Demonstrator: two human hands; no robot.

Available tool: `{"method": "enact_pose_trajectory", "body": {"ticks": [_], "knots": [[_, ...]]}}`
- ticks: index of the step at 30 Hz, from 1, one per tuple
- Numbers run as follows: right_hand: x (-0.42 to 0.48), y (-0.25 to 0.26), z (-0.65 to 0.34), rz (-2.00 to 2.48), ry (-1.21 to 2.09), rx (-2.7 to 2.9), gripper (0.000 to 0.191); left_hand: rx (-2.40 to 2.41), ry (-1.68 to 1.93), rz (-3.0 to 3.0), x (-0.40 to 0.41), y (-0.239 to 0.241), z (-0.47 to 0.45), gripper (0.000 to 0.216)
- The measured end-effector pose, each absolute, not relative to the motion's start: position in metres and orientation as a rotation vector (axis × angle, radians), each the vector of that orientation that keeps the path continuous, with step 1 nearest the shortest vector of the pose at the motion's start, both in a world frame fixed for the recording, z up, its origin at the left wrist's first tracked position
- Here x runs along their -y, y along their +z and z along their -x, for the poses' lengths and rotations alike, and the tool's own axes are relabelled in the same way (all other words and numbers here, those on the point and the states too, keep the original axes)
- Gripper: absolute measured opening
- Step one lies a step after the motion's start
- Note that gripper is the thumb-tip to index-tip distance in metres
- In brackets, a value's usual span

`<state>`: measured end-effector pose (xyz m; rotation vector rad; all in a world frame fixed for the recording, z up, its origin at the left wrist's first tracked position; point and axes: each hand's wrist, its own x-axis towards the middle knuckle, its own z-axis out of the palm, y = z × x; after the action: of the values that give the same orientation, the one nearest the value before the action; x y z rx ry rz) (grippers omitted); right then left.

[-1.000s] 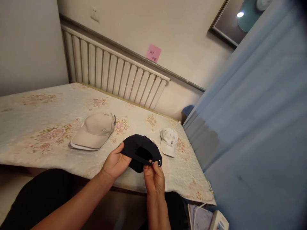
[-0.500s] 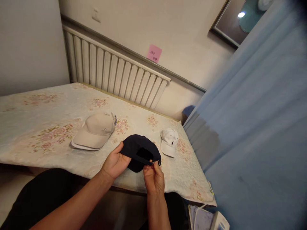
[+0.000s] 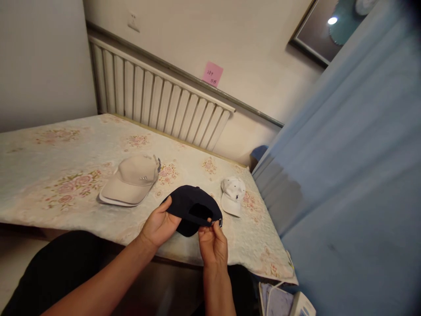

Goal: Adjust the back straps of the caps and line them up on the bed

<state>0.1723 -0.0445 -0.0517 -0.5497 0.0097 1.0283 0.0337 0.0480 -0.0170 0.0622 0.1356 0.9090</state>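
Observation:
A dark navy cap (image 3: 190, 207) is held just above the near edge of the floral-covered table (image 3: 59, 175), its back opening turned toward me. My left hand (image 3: 159, 226) grips the cap's left side, thumb on top. My right hand (image 3: 213, 243) pinches the strap and small metal buckle at the cap's back right. A beige cap (image 3: 130, 180) lies on the table to the left. A small white cap (image 3: 232, 193) lies to the right, just beyond the dark one.
A white radiator (image 3: 161, 101) runs along the wall behind the table, with a pink sticky note (image 3: 212, 73) above it. A blue curtain (image 3: 348, 175) fills the right side. Papers and a white device (image 3: 289, 303) lie low at the right.
My right hand's fingers have shifted slightly on the buckle strap, and the cap has tipped a little. Both hands stay in nearly the same place.

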Motion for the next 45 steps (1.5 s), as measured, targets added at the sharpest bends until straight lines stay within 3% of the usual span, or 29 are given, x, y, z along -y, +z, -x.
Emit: {"method": "enact_pose_trajectory", "body": {"ticks": [6,16,35,40,45], "knots": [[0.044,-0.057,-0.178,0.513,1.056,-0.026,0.019,-0.15,0.916,-0.021,-0.048,-0.013,-0.032,0.044],[0.046,-0.051,-0.172,0.523,1.045,0.015,0.005,-0.112,0.903,0.019,-0.05,-0.019,-0.034,0.045],[0.045,-0.053,-0.178,0.573,1.008,-0.035,0.007,-0.12,0.897,-0.004,-0.043,-0.017,-0.038,0.046],[0.046,-0.047,-0.152,0.599,1.059,0.289,0.042,-0.142,0.897,-0.031,-0.035,-0.015,-0.044,0.046],[0.043,-0.041,-0.122,0.766,0.913,0.584,0.057,-0.184,0.829,-0.081,-0.022,-0.015,-0.052,0.046]]}}
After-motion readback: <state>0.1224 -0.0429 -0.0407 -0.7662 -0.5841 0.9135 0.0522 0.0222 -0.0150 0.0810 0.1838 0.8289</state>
